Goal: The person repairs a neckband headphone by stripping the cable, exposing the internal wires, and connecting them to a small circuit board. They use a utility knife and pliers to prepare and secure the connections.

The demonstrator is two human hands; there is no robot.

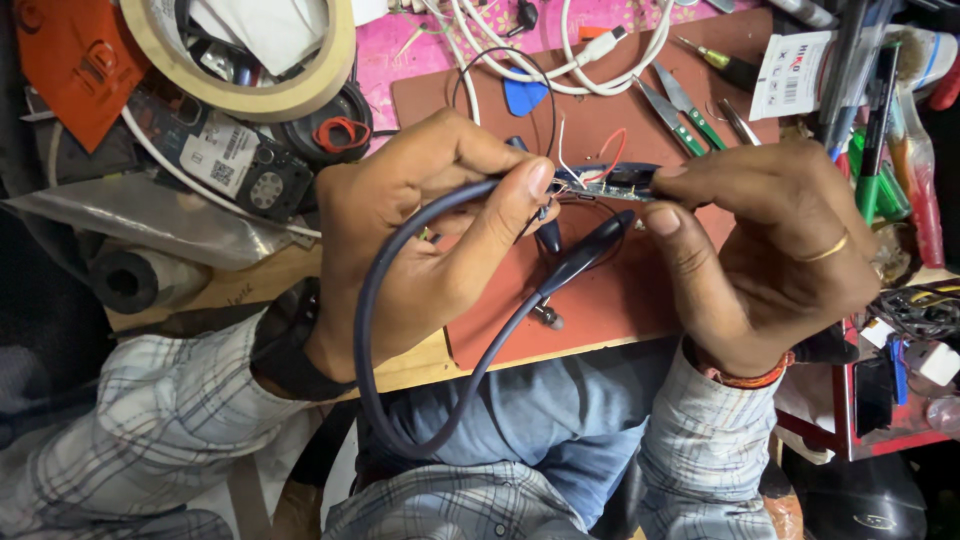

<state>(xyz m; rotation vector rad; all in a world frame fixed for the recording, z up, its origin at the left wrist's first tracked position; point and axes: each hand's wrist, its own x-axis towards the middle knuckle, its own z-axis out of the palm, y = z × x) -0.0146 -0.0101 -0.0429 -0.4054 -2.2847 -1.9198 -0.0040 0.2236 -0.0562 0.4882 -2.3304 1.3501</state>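
Neckband earphone (420, 330) pinched between both hands' grips.

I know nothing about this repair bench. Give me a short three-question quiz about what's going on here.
1. True or false: the left hand and right hand both hold the small circuit board.
2. What colour is the neckband cable looping down toward the lap?
3. Which lies above the hands on the brown mat? A) tweezers B) hammer C) spoon

Key: 1 true; 2 dark blue; 3 A.
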